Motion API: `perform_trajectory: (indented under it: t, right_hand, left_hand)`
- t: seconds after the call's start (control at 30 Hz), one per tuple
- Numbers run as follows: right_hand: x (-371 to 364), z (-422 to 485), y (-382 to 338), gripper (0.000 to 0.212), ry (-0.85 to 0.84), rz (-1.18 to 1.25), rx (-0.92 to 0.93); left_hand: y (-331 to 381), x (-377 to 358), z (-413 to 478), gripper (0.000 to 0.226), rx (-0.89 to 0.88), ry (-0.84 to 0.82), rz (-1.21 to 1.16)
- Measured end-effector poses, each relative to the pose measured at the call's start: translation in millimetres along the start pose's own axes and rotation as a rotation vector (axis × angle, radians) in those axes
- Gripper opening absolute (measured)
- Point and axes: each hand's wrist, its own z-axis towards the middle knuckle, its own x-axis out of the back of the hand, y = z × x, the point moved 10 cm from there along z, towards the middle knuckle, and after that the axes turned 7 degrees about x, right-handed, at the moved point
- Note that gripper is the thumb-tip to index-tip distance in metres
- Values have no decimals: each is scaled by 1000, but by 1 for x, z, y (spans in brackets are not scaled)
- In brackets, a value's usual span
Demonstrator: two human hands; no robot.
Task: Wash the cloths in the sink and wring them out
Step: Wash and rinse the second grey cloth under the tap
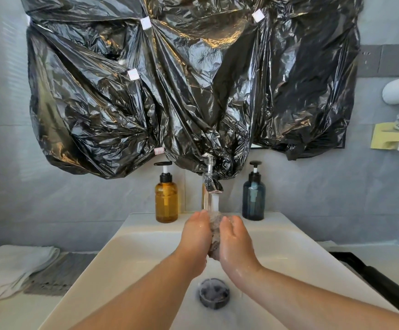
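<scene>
One grey cloth was bunched under the running tap, over the sink, clasped between left hand and right hand. Washing seemed underway; wringing would need opposing twists. More cloths waited alongside.

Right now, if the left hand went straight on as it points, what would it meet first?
Probably the faucet, just beyond the left hand holding the cloth; depth is unclear.

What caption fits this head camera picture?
The left hand and right hand grip a gray cloth under the running faucet above the sink.
</scene>
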Motion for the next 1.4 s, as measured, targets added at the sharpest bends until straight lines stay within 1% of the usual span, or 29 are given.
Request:
perform_trajectory:
  t: [0.07, 0.13, 0.2, 0.23, 0.27, 0.3, 0.33, 0.4, 0.43, 0.5, 0.53, 0.57, 0.6, 0.63, 0.67, 0.73, 0.8, 0.83, 0.9, 0.97, 1.03, 1.1, 1.13, 1.2, 1.23, 1.27, 1.33, 1.37, 1.4]
  right_hand:
    - [4, 6, -5, 26, 15, -30, 4]
    - [6, 13, -9, 28, -1, -66, 18]
    - [9, 17, -9, 28, -24, -157, 42]
    - [11, 19, -8, 26, -31, -186, 57]
    - [14, 22, -5, 21, -22, -192, 74]
    - [17, 23, -3, 12, -9, -175, 70]
    - [19, 25, 0, 1, 1, -130, 45]
    - [16, 25, 13, 21, -28, 29, -85]
    - [8, 21, 21, 27, -77, 124, -186]
    - [-10, 0, 37, 42, -221, 278, -447]
    - [-20, -8, 40, 51, -292, 353, -518]
    - [-26, -12, 41, 58, -311, 419, -553]
    - [-29, -13, 41, 63, -294, 483, -578]
    - [-30, -13, 40, 62, -258, 515, -589]
    - [-29, -12, 36, 55, -221, 511, -567]
    - [-21, -6, 31, 35, -161, 305, -437]
    - [-13, 0, 22, 26, -94, 143, -267]
    - [-10, 2, 17, 25, -61, 109, -212]
    - [-4, 5, 11, 25, -13, 47, -165]
    - [1, 11, 10, 26, 4, -64, -162]
    - [10, 19, 7, 27, 3, -155, -131]
    - [22, 26, 2, 23, 37, -202, -86]
    - [28, 29, -1, 19, 50, -202, -51]
    - [36, 32, -7, 7, 81, -132, 16]
    - [38, 32, -6, 9, 90, -71, 15]
    - [37, 32, -3, 14, 76, 0, -8]
    - [26, 30, 5, 14, 14, 151, -95]
    - [19, 26, 13, 14, -26, 212, -173]
    - [12, 20, 22, 19, -64, 250, -261]
  left_hand:
    - [5, -10, 0, 24, -63, -59, 142]
    - [6, -14, -1, 21, -64, -90, 265]
    - [0, -16, -1, 23, -18, -123, 443]
    - [-6, -17, -2, 25, 27, -157, 498]
    - [-12, -17, -3, 28, 82, -183, 491]
    - [-15, -14, -6, 29, 134, -183, 427]
    - [-15, -11, -10, 29, 178, -161, 315]
    - [-10, -1, -10, 32, 200, -117, 47]
    - [-4, 4, -7, 29, 167, -104, -45]
    - [11, 16, -1, 15, 51, -56, -118]
    - [15, 24, 2, 12, 11, -4, -134]
    - [16, 31, 5, 12, -11, 41, -142]
    - [15, 35, 7, 13, -21, 76, -153]
    - [14, 35, 8, 14, -28, 94, -162]
    - [14, 33, 8, 17, -36, 106, -158]
    - [14, 27, 8, 20, -64, 127, -95]
    - [14, 21, 8, 17, -90, 114, -8]
    - [15, 16, 6, 14, -89, 89, 33]
    - [18, 5, 3, 11, -89, 16, 127]
    - [20, -4, -1, 19, -100, -57, 278]
    - [10, -14, -6, 26, -54, -139, 421]
    - [-4, -26, -9, 24, 12, -260, 470]
    - [-9, -28, -9, 22, 37, -277, 470]
    - [-14, -20, -8, 24, 91, -230, 423]
    - [-17, -15, -8, 27, 139, -210, 374]
    - [-21, -11, -8, 26, 188, -208, 302]
    - [-24, -5, -4, 18, 236, -190, 131]
    - [-23, 1, 1, 20, 229, -134, 59]
    - [-21, 7, 6, 22, 207, -73, -7]
